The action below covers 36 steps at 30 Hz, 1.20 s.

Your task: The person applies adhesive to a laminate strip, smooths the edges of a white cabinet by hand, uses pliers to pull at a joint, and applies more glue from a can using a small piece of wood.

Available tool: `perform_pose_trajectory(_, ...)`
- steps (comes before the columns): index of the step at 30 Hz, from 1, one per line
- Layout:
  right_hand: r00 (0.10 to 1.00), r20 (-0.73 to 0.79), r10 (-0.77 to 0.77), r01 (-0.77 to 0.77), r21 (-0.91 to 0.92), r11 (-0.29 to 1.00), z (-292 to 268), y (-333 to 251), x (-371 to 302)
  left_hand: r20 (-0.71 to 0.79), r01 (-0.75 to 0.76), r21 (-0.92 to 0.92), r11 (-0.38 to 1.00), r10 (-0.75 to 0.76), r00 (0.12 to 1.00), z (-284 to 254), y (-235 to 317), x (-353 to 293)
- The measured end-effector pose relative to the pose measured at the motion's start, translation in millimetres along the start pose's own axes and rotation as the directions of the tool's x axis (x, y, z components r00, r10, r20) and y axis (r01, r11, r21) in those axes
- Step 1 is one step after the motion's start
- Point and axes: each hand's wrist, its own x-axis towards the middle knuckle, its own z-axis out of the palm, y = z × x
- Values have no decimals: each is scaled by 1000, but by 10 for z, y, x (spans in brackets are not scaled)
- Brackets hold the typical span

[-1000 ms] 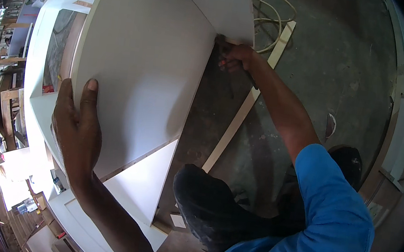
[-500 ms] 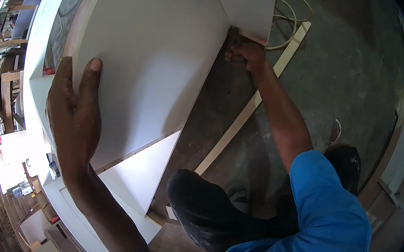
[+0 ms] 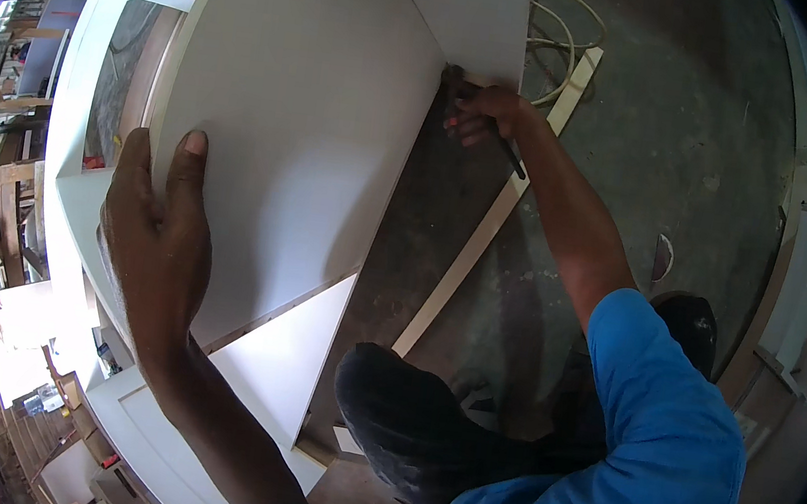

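A large white panel [image 3: 300,108] stands on the left, part of a box-like white piece joined to a second white panel [image 3: 474,9] at the far corner. My left hand [image 3: 163,213] grips its left edge, thumb flat on the face and fingers round the outer side. At the far lower corner, my right hand [image 3: 494,114] is closed round a dark hammer [image 3: 515,160]. The hammer's head is close to the panel corner, while its handle sticks out past my palm toward the wooden strip. Whether the head touches the panel cannot be made out.
A long pale wooden strip [image 3: 475,246] lies across the grey floor [image 3: 705,178]. Behind it a cream cable [image 3: 590,43] is looped. My bent knee [image 3: 396,392] is close to the white piece's near end. Timber and boards [image 3: 18,195] crowd the far left.
The hammer has tilted in my right hand, its handle swinging out to the right. My left hand keeps its grip on the panel edge; the whole view has shifted slightly.
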Motion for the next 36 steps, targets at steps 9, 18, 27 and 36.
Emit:
perform_pose_trajectory(9,998,-33,47,-54,-241,969,83,-82,7,-24,37,75,997,-35,999,10,-24,-15)
perform_pose_trajectory(18,966,-210,-148,92,-258,962,381,24,-99,-16,62,89,994,-61,998,27,-24,-22)
perform_pose_trajectory(27,918,-346,-193,160,-121,980,158,308,315,-26,47,63,997,-45,999,38,-26,-32)
perform_pose_trajectory(36,780,-395,-485,422,-239,874,598,453,234,-51,-3,32,999,5,999,51,-14,-44)
